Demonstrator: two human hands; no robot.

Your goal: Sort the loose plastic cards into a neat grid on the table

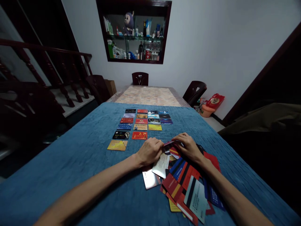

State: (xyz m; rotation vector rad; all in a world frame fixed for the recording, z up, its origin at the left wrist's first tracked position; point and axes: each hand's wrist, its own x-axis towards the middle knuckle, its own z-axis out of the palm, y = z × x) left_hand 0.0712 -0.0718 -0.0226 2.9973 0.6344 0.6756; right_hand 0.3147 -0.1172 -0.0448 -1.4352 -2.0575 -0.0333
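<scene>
A dark plastic card (169, 144) is tilted up between my hands. My left hand (150, 151) is closed, its fingertips at the card's left end. My right hand (188, 147) grips the other end, with its fingers bent over it. Below them lies a loose, overlapping pile of cards (188, 172), in red, blue, silver and yellow, many with the magnetic stripe up. A white card (150, 179) sticks out on the pile's left. Beyond my left hand, cards lie face up in columns, among them a gold card (117, 145) nearest me and a red card (139, 135).
A blue cloth (77, 163) covers the near part of the table, and a patterned top (150, 95) shows at the far end. Dark chairs (140, 78) stand around it. Behind is a wall cabinet (135, 37) with bottles and a plush toy.
</scene>
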